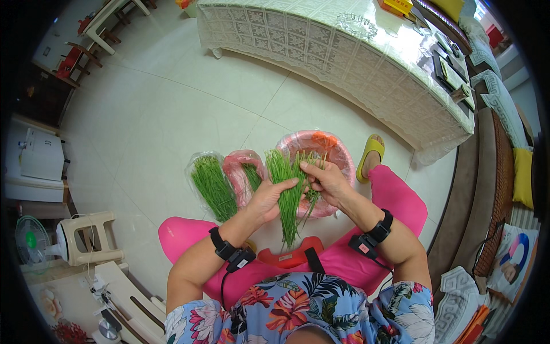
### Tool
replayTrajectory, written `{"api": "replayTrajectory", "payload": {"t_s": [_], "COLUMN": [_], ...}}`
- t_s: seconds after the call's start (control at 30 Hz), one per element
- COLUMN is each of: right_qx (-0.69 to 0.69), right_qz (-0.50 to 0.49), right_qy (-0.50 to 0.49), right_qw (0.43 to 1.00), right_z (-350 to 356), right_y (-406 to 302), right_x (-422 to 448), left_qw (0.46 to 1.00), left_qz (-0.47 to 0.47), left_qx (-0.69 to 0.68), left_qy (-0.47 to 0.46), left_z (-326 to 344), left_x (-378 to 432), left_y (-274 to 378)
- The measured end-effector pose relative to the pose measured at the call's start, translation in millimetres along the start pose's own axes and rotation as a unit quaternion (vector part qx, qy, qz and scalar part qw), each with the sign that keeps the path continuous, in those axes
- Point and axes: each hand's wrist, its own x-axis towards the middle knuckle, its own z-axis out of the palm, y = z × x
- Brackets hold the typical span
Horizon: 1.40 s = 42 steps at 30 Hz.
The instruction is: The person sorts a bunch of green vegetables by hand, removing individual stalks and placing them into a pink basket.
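My left hand grips a bunch of thin green chive-like stalks, its thumb lying across them. The bunch stands roughly lengthwise in front of me, its lower ends hanging over the floor between my knees. At the right of the bunch, my right hand pinches a few stalks between thumb and fingers. Beneath my right hand is a round pink basin lined with clear plastic, with some green pieces inside. To the left lie a clear plastic bag full of similar stalks and a pink plastic bag holding a smaller amount.
A red plastic seat shows between my pink-trousered legs. Ahead runs a long table with a lace cloth. A brown sofa curves along the right. At the left are a beige plastic stool and a fan.
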Motion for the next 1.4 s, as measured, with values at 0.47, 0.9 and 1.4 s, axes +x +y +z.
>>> {"api": "replayTrajectory", "payload": {"t_s": [0.47, 0.9, 1.4], "right_qx": [0.011, 0.104, 0.051], "right_qz": [-0.064, -0.075, 0.012], "right_qy": [0.037, 0.077, -0.023], "right_qw": [0.997, 0.989, 0.998], "right_z": [-0.4, 0.4, 11.9], "right_y": [-4.8, -3.4, -0.2], "right_x": [-0.4, 2.6, -5.2], "left_qw": [0.994, 0.997, 1.0], "left_qz": [0.002, 0.019, -0.017], "left_qx": [-0.104, -0.02, -0.003], "left_qy": [0.023, 0.071, 0.026], "left_z": [-13.0, -4.4, 6.9], "left_x": [7.4, -1.4, -8.3], "left_y": [0.0, 4.5, 5.3]}}
